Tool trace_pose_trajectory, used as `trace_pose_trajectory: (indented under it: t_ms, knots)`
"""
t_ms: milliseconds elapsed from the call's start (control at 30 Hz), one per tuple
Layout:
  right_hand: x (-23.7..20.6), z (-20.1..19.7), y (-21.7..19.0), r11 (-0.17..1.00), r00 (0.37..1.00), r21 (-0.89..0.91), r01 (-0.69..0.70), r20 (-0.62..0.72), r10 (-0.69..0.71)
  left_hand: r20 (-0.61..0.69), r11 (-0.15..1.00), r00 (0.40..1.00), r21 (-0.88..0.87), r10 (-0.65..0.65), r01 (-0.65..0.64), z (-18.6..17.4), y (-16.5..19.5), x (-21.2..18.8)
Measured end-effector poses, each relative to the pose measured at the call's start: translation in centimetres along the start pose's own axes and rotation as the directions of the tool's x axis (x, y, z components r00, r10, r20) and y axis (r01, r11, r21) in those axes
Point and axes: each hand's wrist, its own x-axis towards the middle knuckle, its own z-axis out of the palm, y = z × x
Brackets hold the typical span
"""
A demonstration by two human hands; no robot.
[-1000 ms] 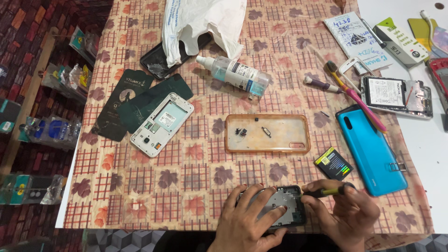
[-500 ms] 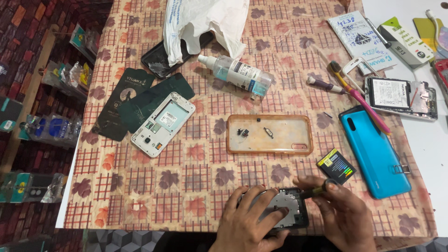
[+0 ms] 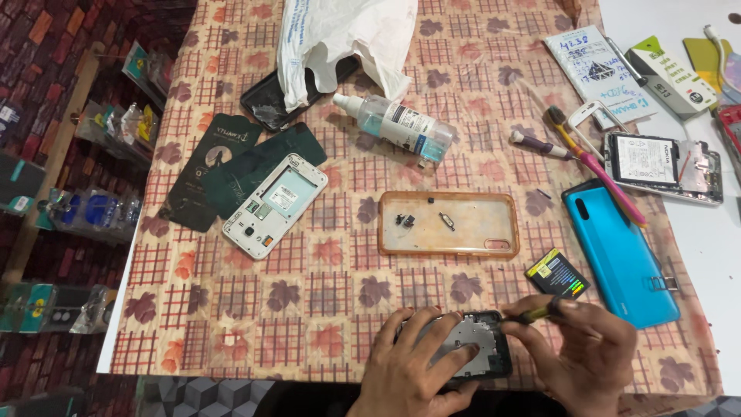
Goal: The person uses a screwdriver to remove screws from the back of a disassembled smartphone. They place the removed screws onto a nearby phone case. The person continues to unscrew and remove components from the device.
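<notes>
Left hand (image 3: 413, 371) spread over dark opened phone (image 3: 475, 347), pressing it flat on table edge; right hand (image 3: 590, 351) clenched around small screwdriver (image 3: 532, 314), tip touching phone's upper right corner.

At the bottom centre of the frame the left hand (image 3: 413, 371) presses down an opened dark phone (image 3: 475, 351) while the right hand (image 3: 590, 355) holds a small screwdriver (image 3: 532, 314) to its upper right corner, below a clear orange-rimmed case (image 3: 448, 224).
</notes>
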Motion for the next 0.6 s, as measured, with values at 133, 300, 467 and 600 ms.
trace_pose_trajectory:
  t_ms: [133,300,467,600]
  knots:
    - [-0.4,-0.1,1.1,1.0,0.998,0.017,0.022,-0.05,-0.022,-0.009,1.0,1.0,0.01,0.01,-0.01,0.0,-0.1,0.1]
    - [-1.1,-0.8,1.3,0.992,0.994,0.125,-0.017,0.105,0.004,0.01,1.0,1.0,-0.011,0.004,-0.004,-0.3,0.1,0.2]
    - [-0.2,0.2,0.7,0.995,1.0,-0.097,-0.016,0.013,0.018,0.054,0.992,0.996,0.1,0.074,-0.079,-0.6,0.0,0.4]
    - [0.2,-0.5,-0.2,0.984,0.978,0.113,-0.139,0.174,0.118,0.098,0.987,0.993,0.137,0.072,-0.086,-0.5,0.0,0.3]
